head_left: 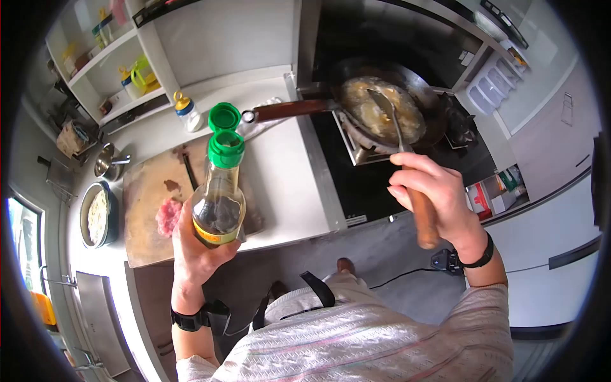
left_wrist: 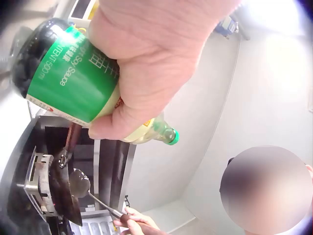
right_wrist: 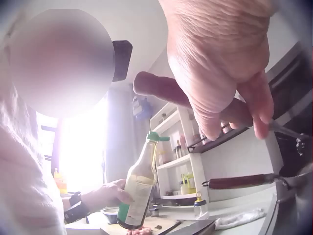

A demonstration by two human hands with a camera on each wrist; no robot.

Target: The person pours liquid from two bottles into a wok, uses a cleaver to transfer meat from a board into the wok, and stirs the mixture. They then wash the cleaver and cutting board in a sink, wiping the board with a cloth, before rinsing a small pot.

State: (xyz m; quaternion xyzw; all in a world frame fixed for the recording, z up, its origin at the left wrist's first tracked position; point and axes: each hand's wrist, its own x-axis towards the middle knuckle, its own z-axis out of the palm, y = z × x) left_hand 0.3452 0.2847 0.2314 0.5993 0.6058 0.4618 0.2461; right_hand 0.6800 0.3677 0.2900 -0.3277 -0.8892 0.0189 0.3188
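My left hand (head_left: 196, 251) grips a soy sauce bottle (head_left: 219, 197) above the cutting board (head_left: 143, 191). Its green flip cap (head_left: 226, 149) has the lid raised, and dark liquid fills the lower part. The bottle stands nearly upright in the right wrist view. In my right hand (head_left: 434, 188) is a wok spatula (head_left: 422, 219), held by its wooden handle. Its metal blade (left_wrist: 79, 183) overlaps the wok (head_left: 417, 83) in the head view. Pale yellow, glossy food (head_left: 375, 127) lies inside the wok, which sits on the stove with its wooden handle (head_left: 289, 110) toward the counter.
Raw minced meat (head_left: 168, 218) and a dark knife (head_left: 189, 170) lie on the board. Left of it stand a dish of pale food (head_left: 97, 216) and a small metal pot (head_left: 108, 162). A yellow-topped jar (head_left: 186, 113) is behind. The black stove (head_left: 344, 184) lies right.
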